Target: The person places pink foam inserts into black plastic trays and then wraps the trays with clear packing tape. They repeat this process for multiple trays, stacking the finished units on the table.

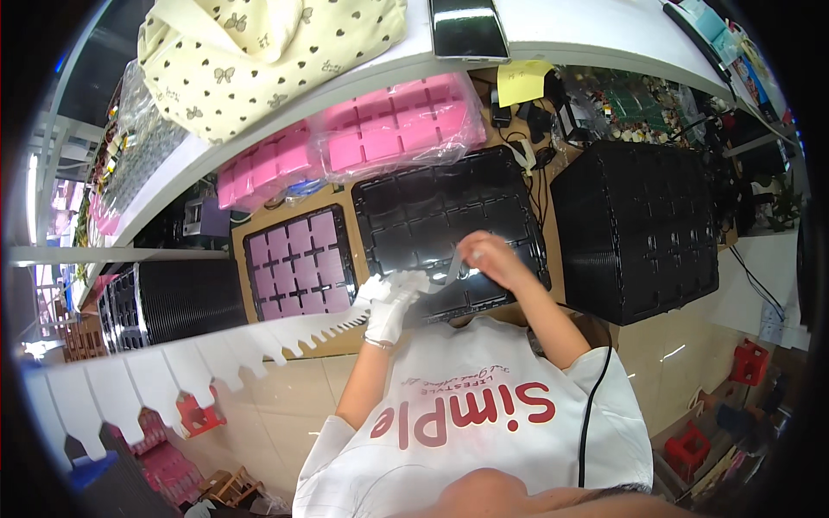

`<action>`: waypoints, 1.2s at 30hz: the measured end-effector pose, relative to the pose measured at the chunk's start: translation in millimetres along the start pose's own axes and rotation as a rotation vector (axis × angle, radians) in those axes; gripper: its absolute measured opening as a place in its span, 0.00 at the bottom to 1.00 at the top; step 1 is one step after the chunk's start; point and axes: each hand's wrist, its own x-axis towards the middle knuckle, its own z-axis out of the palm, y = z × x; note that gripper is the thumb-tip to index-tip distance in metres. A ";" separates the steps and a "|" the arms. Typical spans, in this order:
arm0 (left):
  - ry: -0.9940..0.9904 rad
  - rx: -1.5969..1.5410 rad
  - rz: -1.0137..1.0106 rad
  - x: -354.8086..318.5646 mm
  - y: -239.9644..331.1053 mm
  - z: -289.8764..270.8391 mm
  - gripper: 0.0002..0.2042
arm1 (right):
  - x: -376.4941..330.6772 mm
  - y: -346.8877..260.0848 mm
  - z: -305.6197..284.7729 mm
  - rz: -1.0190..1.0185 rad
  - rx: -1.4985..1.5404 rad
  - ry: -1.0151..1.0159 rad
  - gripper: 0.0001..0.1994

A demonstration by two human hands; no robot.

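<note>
Head camera view: at the right of the frame stands a tall stack of black trays (652, 229); a wide black compartment tray (406, 211) lies at centre. A white notched strip (233, 350) sweeps from the lower left to mid-frame. Left of centre sits a small pink-lined black tray (346, 255). The white-gloved left hand (391, 309), at centre, grips the strip; the bare right hand (490, 257), just right of centre, pinches a narrow pale ribbon (452, 269) reaching from the glove.
</note>
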 end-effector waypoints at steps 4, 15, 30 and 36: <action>-0.068 0.157 0.112 -5.6 1.6 -2.4 0.11 | -12.4 36.7 67.3 -0.127 -0.745 -0.001 0.14; 0.109 0.135 0.024 -47.1 3.5 -45.3 0.10 | -44.0 60.6 120.1 -0.821 -1.094 -0.127 0.04; 0.087 0.256 -0.095 -80.7 28.1 -138.6 0.08 | 16.9 100.1 109.0 -0.334 -1.408 -0.205 0.06; 0.013 0.314 -0.089 -70.9 22.5 -133.2 0.08 | 25.8 98.2 112.7 -0.313 -1.517 -0.256 0.07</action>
